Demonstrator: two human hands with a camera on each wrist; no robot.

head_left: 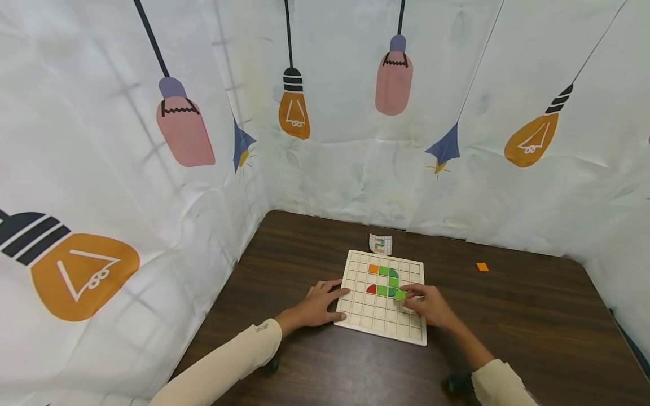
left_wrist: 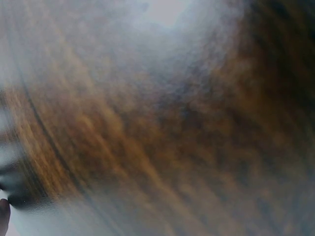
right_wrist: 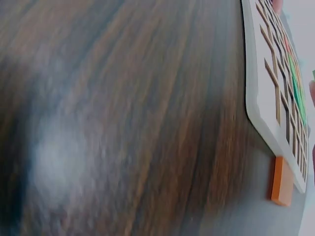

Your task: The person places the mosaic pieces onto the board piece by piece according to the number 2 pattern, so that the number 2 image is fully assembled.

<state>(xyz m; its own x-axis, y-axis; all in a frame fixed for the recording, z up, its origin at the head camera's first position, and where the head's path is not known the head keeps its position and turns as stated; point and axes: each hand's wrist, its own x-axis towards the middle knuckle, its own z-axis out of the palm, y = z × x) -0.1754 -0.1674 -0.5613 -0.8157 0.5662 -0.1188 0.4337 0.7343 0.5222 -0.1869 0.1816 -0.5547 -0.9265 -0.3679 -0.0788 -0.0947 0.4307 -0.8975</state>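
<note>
A pale square grid board (head_left: pixel 365 320) lies on the dark wooden table, slightly turned. Coloured tiles sit in its cells: an orange square (head_left: pixel 373 269), several green pieces (head_left: pixel 383 270) and a red rounded piece (head_left: pixel 372 289). At the board's left edge rests my left hand (head_left: pixel 319 304), its fingers spread and touching the rim. Between thumb and fingers my right hand (head_left: pixel 427 304) pinches a light green square tile (head_left: pixel 400 295), held over the board just right of the lower green pieces. Only a sliver of a left fingertip (left_wrist: pixel 4 216) shows in the left wrist view.
A small printed pattern card (head_left: pixel 381 245) lies behind the board. One loose orange tile (head_left: pixel 482 267) is off to the right on the table (head_left: pixel 528 316); another orange tile (right_wrist: pixel 282 182) lies against the board's right side. A printed white curtain (head_left: pixel 345 169) hangs behind.
</note>
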